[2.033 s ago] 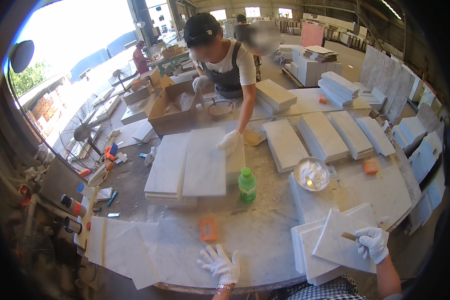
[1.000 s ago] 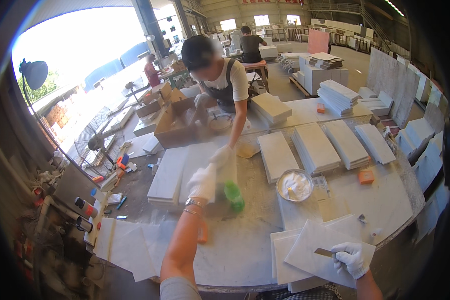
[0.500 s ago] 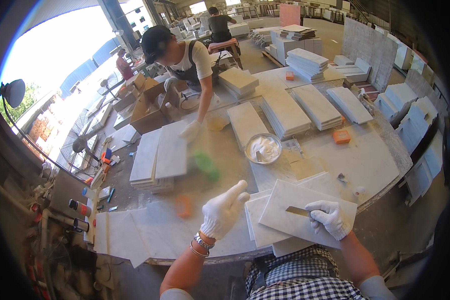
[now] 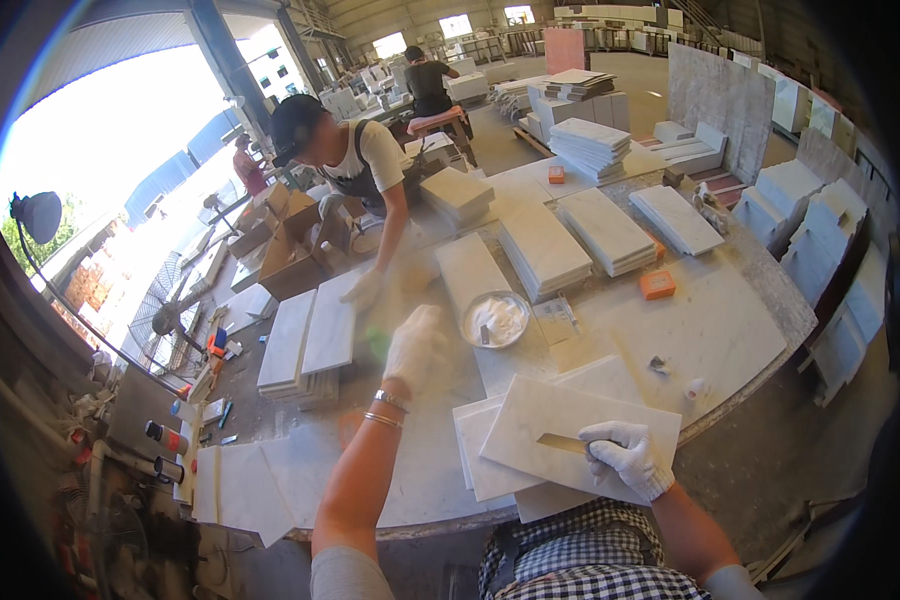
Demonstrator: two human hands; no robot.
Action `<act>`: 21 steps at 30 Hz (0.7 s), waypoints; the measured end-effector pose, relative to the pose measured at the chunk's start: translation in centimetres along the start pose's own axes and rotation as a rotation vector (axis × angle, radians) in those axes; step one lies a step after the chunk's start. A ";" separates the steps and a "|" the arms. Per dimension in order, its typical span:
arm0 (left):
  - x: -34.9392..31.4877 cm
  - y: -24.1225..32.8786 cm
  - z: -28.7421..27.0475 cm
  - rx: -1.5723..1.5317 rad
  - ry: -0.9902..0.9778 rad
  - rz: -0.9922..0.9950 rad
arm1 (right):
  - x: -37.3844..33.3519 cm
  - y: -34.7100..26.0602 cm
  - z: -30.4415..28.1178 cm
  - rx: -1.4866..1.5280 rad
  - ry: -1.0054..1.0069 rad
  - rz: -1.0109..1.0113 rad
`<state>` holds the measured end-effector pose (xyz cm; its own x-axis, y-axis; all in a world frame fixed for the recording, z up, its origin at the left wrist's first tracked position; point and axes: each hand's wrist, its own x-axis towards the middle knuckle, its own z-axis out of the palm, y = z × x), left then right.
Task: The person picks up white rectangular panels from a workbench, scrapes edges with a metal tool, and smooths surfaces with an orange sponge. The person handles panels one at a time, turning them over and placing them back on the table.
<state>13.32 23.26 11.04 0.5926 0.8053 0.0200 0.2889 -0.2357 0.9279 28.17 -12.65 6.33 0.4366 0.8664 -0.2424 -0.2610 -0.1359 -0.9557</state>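
Observation:
My right hand [image 4: 625,458], in a white glove, grips a scraper [image 4: 560,442] with a flat metal blade. It rests over a white marble slab [image 4: 520,430] that lies askew on other slabs at the table's near edge. My left hand [image 4: 417,345], also gloved, is stretched forward over the table, and motion smears its fingers. Close to its left is a blurred green thing [image 4: 378,343] whose kind I cannot make out. A metal bowl [image 4: 500,346] of white paste, with a small blade-like tool in it, stands right of that hand.
Across the table a co-worker [image 4: 370,160] leans in, a gloved hand on a stack of slabs [image 4: 328,325]. More slab stacks [image 4: 545,250] line the far side. An orange box [image 4: 657,285] lies to the right. Cups [image 4: 168,437] stand at the left edge.
My left hand has moved forward, away from me, toward the green thing. My right hand still holds the scraper over the slab. The view has shifted slightly.

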 end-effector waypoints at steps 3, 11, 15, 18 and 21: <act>-5.3 3.3 3.4 -0.243 -0.215 -0.134 | -1.3 -0.2 -0.9 0.165 0.088 -0.029; -13.9 7.1 10.7 -0.317 -0.696 -0.040 | -2.7 -1.7 -1.4 0.177 0.104 -0.153; -15.0 8.0 12.5 -0.165 -0.697 -0.022 | -3.3 -2.0 -0.9 0.026 0.140 -0.207; -15.0 8.4 13.9 -0.126 -0.641 -0.112 | -3.7 -1.6 -1.0 -0.070 0.163 -0.311; -15.2 8.4 14.6 -0.249 -0.629 -0.141 | -3.9 -0.9 -1.4 -0.149 0.182 -0.402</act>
<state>17.74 1.06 13.12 0.9074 0.3322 -0.2575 0.2589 0.0408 0.9650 27.94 -16.54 7.91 0.6252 0.7678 0.1396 0.0810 0.1141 -0.9902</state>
